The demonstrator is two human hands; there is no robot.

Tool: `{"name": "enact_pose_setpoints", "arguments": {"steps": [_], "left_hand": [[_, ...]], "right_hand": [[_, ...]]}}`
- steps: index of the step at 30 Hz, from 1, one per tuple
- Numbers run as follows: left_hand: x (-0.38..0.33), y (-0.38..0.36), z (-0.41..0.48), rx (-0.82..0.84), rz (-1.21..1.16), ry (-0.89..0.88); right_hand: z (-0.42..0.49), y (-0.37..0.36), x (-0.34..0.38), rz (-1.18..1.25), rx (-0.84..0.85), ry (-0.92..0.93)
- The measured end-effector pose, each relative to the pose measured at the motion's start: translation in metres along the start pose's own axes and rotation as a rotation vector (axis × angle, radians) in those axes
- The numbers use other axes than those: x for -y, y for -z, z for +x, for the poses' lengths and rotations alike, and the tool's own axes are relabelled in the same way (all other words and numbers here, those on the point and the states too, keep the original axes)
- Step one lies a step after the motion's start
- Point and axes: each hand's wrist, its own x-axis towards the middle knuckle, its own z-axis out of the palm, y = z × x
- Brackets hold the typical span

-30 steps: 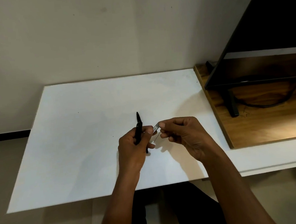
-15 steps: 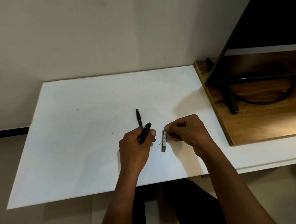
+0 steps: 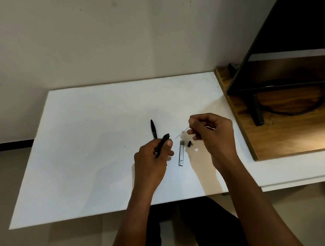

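I see the left hand [image 3: 151,162], fingers curled round a slim black mechanical pencil [image 3: 162,144], its open end tilted toward the right hand [image 3: 214,136]. That hand's fingers pinch a thin grey lead [image 3: 181,134] aimed at the opening, likely for refilling. Just below the right fingers, a clear rectangular lead case [image 3: 181,153] lies on the white surface [image 3: 101,146].

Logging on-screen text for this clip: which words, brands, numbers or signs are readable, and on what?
No text is readable.
lead case: faint marks near its lower end, too small to read.
monitor: small light mark on the lower bezel, blurred.
black pencil gripped by the left hand: no lettering visible.
thin lead pinched by the right hand: none.
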Motion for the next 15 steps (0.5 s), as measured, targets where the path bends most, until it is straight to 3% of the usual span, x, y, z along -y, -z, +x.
{"name": "enact_pose_setpoints", "arguments": {"steps": [5, 15], "left_hand": [[0.0026, 0.0001, -0.0009, 0.035, 0.050, -0.047], [0.0022, 0.0004, -0.0024, 0.042, 0.078, -0.099]], "right_hand": [[-0.0032, -0.0041, 0.0044, 0.007, 0.004, 0.131], [-0.0016, -0.0033, 0.0022, -0.014, -0.031, 0.167]]}}
